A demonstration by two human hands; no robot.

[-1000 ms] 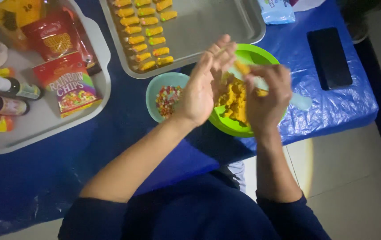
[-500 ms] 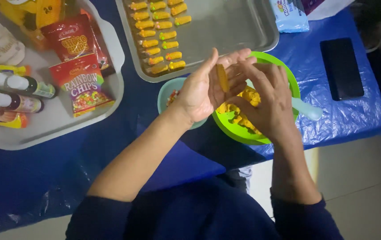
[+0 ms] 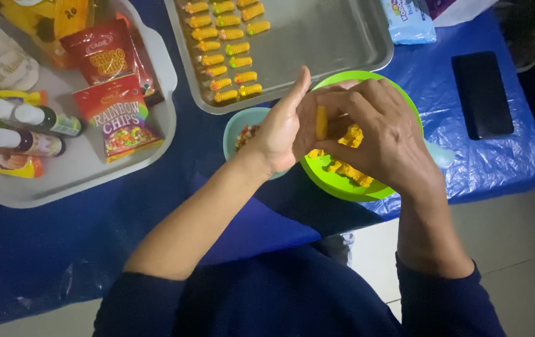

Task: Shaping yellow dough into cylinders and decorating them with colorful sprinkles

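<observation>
Item in hand: one small roll of yellow dough [image 3: 321, 122], held upright between my left hand [image 3: 283, 128] and my right hand [image 3: 379, 134], above the green bowl [image 3: 342, 184]; left palm flat and open behind it, fingers extended; right fingers [image 3: 348, 103] curled narrowly over its front, pressing it to the left palm.

Handling, by judgement: the dough looks soft, light and easily deformed; possibly a little greasy; a pinch would likely flatten it; best taken along its length with light, even pressure, not by the ends.

Count: one green bowl, holding a loose heap of yellow dough [image 3: 350, 171], pieces not separable; one small teal bowl [image 3: 237, 128] of coloured sprinkles, just beside the green bowl and partly under my left wrist; one metal baking tray [image 3: 336, 37] carrying fourteen shaped yellow pieces [image 3: 230, 65] that I can make out, in about three columns at its left end; one grey tray [image 3: 80, 171] with two red snack packets [image 3: 114, 115] and several small bottles, number uncertain; one dark phone [image 3: 482, 93] on the blue-covered tabletop [image 3: 61, 243].
</observation>
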